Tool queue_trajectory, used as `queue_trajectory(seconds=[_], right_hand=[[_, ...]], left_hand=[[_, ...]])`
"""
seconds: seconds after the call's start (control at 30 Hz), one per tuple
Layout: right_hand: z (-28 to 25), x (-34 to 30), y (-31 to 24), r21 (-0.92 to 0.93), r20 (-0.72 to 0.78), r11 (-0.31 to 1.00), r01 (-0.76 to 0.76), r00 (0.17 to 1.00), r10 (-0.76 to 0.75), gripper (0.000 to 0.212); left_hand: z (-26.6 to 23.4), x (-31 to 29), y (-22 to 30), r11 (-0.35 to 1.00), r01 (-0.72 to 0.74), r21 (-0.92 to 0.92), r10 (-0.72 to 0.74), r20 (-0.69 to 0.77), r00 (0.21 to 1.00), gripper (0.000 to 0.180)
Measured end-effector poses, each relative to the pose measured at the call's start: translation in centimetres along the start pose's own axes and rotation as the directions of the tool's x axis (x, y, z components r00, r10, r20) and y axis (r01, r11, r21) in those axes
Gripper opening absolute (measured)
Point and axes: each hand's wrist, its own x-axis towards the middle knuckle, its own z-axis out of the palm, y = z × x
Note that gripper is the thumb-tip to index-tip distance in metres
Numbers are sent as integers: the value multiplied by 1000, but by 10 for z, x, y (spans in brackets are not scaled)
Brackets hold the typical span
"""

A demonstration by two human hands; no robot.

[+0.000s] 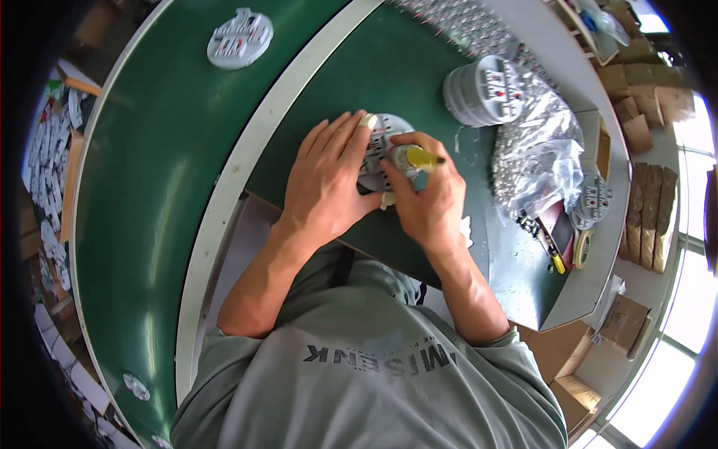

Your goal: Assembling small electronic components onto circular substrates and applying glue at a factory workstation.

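Observation:
A round grey plastic base (394, 123) with dark and light fittings lies on the green work table in front of me. My left hand (327, 168) grips its left side, fingers stretched along the far part and thumb at the near edge. A pale wrap covers one of its fingertips. Closed around a screwdriver (423, 159) with a yellow handle, my right hand (432, 196) is over the right part of the base. The screwdriver's tip is hidden by my fingers. Both hands cover much of the base.
At the back right stands a stack of similar round bases (482, 91). Beside it spread many small metal parts and a clear plastic bag (540, 168). Further right are more bases (594, 198), a yellow-ended cutter (557, 260) and a tape roll (583, 249). Another base (239, 39) sits on the green belt at left.

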Motion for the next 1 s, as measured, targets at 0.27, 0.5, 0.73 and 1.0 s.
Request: queue_trajectory(seconds=[0.27,0.5,0.73,1.0], right_hand=[[-44,-1,15,168,-20,896,-410,908,419,37],[-47,-3,8,290,20,886,-362,928,373,41],[-59,-14,21,-511,-31,845,-158,986,166,47],[-29,17,16,-15,258,1000,4,966,0,19]], left_hand=[[-3,0,4,1000,-6,-27,5,-19,1000,111],[2,0,2,999,9,-46,-10,-17,1000,112],[0,2,3,997,16,-71,-17,-7,1000,112],[-4,5,1,997,3,-77,-3,2,1000,108]])
